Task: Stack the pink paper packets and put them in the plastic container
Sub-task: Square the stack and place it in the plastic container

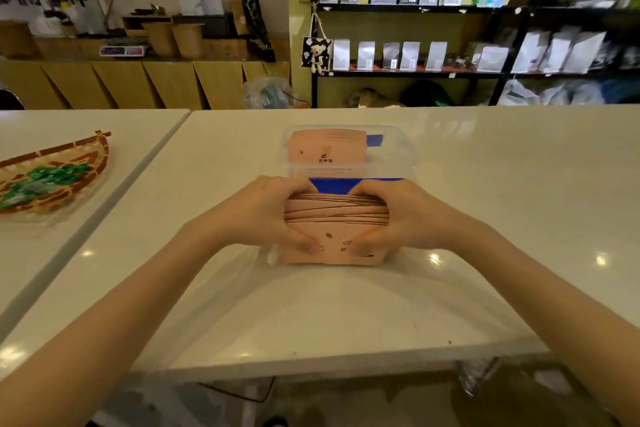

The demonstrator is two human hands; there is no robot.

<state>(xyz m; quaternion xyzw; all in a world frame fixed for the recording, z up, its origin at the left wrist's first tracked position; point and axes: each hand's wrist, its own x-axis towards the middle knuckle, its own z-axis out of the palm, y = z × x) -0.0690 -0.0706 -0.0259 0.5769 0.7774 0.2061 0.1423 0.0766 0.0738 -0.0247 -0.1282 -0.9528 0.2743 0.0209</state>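
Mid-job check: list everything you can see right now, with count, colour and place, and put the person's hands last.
Stack of pink paper packets: one thick stack, pink, standing on edge on the table centre, squeezed between both hands.
Clear plastic container: one, transparent, just behind the stack; pink packets already stand inside, count unclear.
Blue item: one, blue, between the stack and the container; what it is cannot be told.
White table: one, white, glossy.
Second white table: one, left.
Woven bamboo tray: one, tan and brown, far left, holding green items.
Black shelf unit: one, background right, with rows of silver pouches.
Left hand: one, gripping the stack's left side.
Right hand: one, gripping its right side.
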